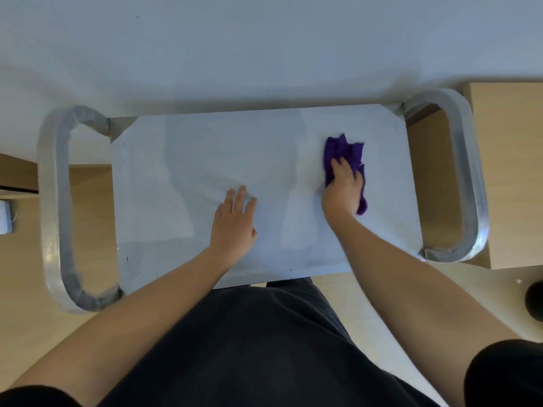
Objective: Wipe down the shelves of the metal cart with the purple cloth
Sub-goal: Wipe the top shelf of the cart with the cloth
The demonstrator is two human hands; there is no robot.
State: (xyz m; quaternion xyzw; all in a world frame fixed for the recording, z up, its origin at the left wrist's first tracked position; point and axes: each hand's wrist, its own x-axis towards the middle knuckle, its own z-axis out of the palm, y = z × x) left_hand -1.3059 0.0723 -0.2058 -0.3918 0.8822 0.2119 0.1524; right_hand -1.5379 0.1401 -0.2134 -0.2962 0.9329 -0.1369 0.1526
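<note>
Looking straight down on the metal cart point(182, 160), its top shelf a pale, flat sheet with a rounded tube handle at the left end point(53, 186) and another at the right end point(467, 171). The left hand point(235, 221) lies palm down on the shelf, near the front edge and about the middle, with its fingers point(241, 195) straight, a little apart and holding nothing. Over on the right side of the shelf sits the purple cloth point(343, 148), bunched up, with the right hand point(342, 186) on top of it. Its fingers point(346, 168) are bent over the crumpled fabric and clamped on it, pressing it to the metal. Cloth pokes out beyond the fingertips on the far side and trails down the right of the hand. A white wall point(264, 39) stands behind the cart, with a wooden unit point(511, 171) just beyond the right handle. Light wooden floor point(88, 215) shows through the left handle. The person's dark clothing point(264, 348) fills the near edge.
</note>
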